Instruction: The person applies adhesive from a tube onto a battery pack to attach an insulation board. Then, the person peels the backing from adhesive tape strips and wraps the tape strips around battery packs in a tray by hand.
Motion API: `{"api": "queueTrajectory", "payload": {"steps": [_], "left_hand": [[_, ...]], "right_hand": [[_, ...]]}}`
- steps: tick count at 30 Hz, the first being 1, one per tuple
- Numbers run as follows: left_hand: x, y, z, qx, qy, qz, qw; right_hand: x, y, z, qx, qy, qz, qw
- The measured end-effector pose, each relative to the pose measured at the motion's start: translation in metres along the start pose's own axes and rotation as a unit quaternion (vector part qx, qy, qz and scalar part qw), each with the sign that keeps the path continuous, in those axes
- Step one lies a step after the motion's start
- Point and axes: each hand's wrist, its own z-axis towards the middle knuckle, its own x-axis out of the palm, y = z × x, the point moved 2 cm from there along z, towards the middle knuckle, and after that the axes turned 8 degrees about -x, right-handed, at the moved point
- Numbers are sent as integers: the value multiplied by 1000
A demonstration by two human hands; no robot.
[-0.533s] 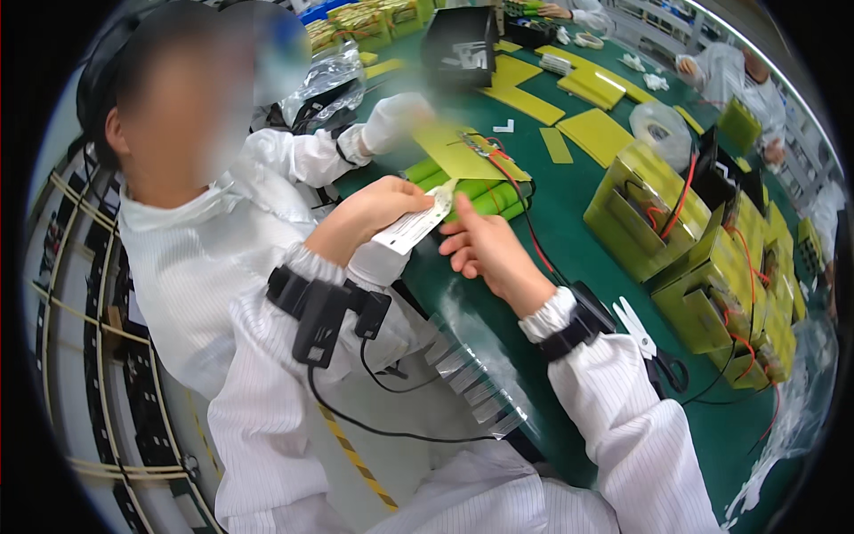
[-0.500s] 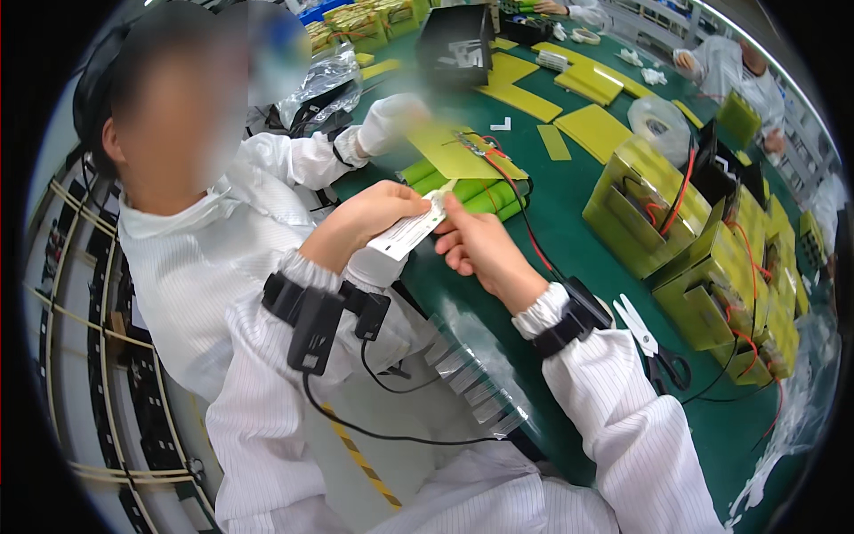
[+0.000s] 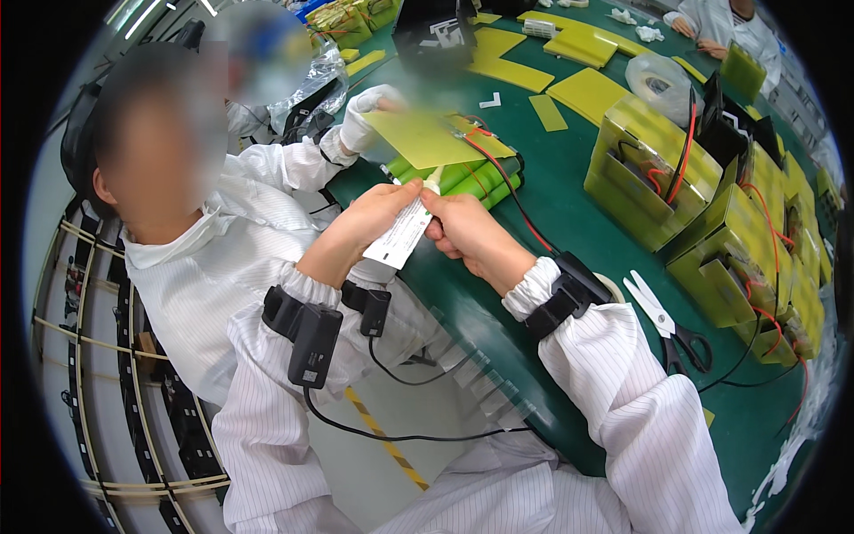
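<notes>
Head view: both bare hands meet at the near edge of the green table, left hand and right hand each pinching a white strip between them. The strip's long axis runs from its low end by the left hand up toward the green cell pack just beyond, and its upper tip lies nearest the right fingertips. A co-worker's gloved hand holds a yellow sheet over that pack; scissors lie well right of it.

White label strip between both hands
</notes>
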Motion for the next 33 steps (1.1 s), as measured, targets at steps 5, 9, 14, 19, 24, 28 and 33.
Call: {"api": "queueTrajectory", "payload": {"steps": [5,9,14,19,24,28,33], "left_hand": [[-5,1,12,-11,-21,27,999],[-7,-2,14,-21,-31,10,999],[-7,-4,15,-15,-15,-22,1000],[-1,1,20,13,-76,-59,995],[3,1,17,35,-92,-89,991],[7,-1,16,42,-97,-107,989],[4,1,19,37,-102,-103,989]], "right_hand": [[-2,-1,4,-1,-28,21,999],[2,-1,10,-21,-47,47,998],[2,-1,12,-35,-69,56,995],[1,-4,19,-68,-101,41,992],[1,-6,24,-78,-109,34,990],[-3,-10,30,-81,-142,15,986],[-1,-9,30,-96,-143,19,985]]}}
